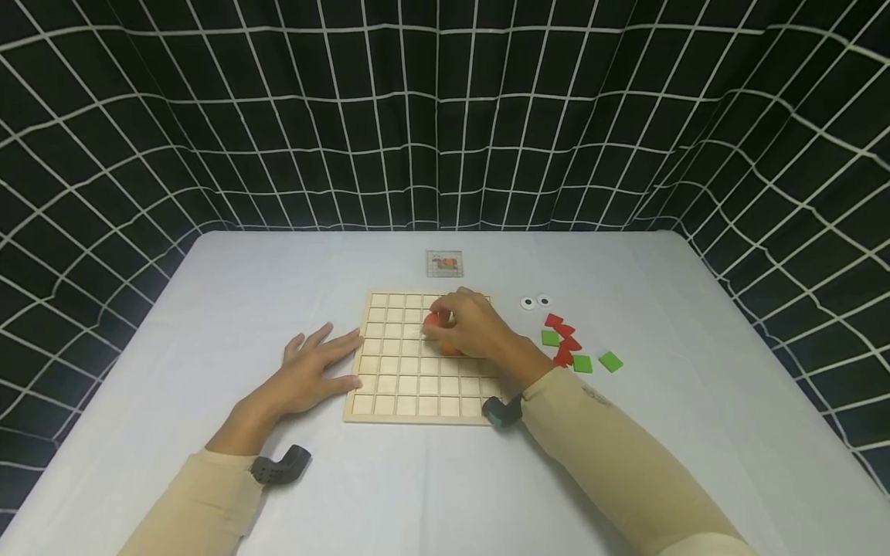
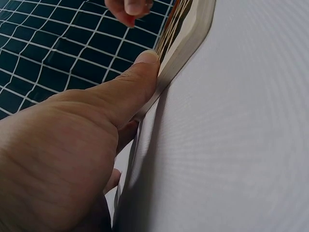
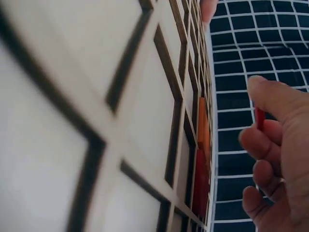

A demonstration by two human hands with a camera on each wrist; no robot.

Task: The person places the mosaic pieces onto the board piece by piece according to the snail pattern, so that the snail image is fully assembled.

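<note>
A light wooden board (image 1: 398, 383) with a grid of square cells lies on the white table. Over its upper right part my right hand (image 1: 473, 324) pinches a thin red piece (image 3: 259, 118) between thumb and forefinger. Below that hand, an orange piece (image 3: 202, 121) and another red piece (image 3: 199, 183) sit in the cells, partly hidden from the head view. My left hand (image 1: 309, 376) rests at the board's left edge with its fingers spread. In the left wrist view its thumb (image 2: 137, 82) presses against the wooden rim.
Right of the board lie several red pieces (image 1: 570, 343), green squares (image 1: 582, 364) and two round eye pieces (image 1: 528, 303). A small clear square with a coloured picture (image 1: 445, 264) lies behind the board. A dark curtain with white grid lines (image 1: 438, 123) surrounds the table.
</note>
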